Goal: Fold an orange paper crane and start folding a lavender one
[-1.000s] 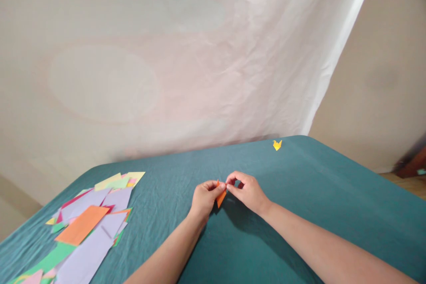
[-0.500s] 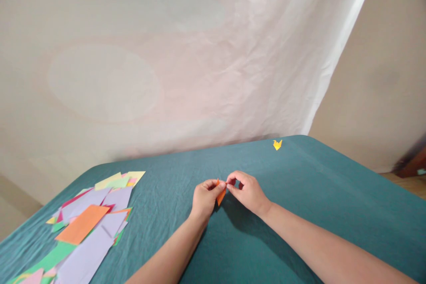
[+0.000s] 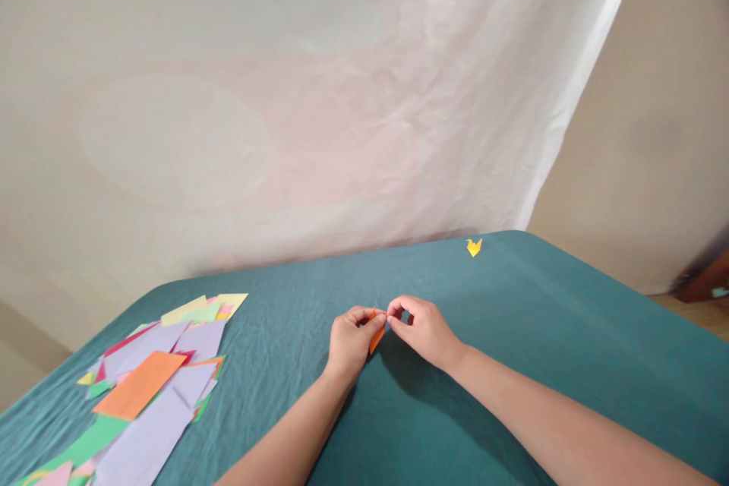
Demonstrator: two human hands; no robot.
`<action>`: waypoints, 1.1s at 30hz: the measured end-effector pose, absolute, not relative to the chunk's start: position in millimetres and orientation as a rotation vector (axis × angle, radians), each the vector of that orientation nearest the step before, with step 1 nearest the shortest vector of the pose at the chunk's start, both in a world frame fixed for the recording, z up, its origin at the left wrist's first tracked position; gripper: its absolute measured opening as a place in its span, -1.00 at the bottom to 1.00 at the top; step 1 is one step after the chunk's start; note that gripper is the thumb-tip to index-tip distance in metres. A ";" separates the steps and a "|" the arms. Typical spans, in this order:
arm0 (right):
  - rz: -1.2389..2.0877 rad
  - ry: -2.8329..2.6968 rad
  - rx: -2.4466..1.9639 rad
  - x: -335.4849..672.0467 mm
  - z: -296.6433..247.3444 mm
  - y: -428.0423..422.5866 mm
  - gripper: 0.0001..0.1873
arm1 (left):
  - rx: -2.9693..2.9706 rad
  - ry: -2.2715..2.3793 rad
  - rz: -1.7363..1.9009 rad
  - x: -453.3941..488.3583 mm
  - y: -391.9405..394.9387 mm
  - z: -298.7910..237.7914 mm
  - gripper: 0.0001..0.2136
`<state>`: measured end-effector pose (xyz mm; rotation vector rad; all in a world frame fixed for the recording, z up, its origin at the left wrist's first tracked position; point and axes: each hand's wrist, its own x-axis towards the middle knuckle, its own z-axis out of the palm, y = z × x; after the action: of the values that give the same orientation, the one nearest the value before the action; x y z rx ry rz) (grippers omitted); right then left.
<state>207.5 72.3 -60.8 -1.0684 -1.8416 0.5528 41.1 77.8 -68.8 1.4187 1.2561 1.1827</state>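
Observation:
Just above the table, near its middle, a small folded piece of orange paper (image 3: 377,337) is held between my two hands. My left hand (image 3: 350,340) pinches it between thumb and fingers, with the thumb lying over its upper part. The thumb and forefinger of my right hand (image 3: 422,329) are closed on its thin right tip. The fingers cover much of the paper, so its full folded shape is hidden.
A loose pile of coloured paper sheets (image 3: 145,425), purple, orange, green, pink and yellow, spreads over the left of the green-covered table (image 3: 296,285). A small yellow origami bird (image 3: 474,247) stands near the back edge, right of centre. Behind hangs a pale sheet (image 3: 342,129).
Almost nothing differs. Both hands keep their hold on the orange paper, and my right hand has shifted very slightly.

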 end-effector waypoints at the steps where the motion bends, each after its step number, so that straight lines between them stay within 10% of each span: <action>1: 0.578 -1.836 -1.067 207.7 -61.4 72.9 -0.94 | 1.427 1.260 1.180 40.9 77.7 -68.7 -0.74; 33: 0.906 -1.698 -1.046 208.1 -66.1 76.6 -0.84 | 1.380 1.171 1.175 40.8 77.8 -70.2 -0.73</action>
<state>208.1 76.6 -66.1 -1.0461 -1.6984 0.9059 40.8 77.8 -70.2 1.3796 1.1714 1.1748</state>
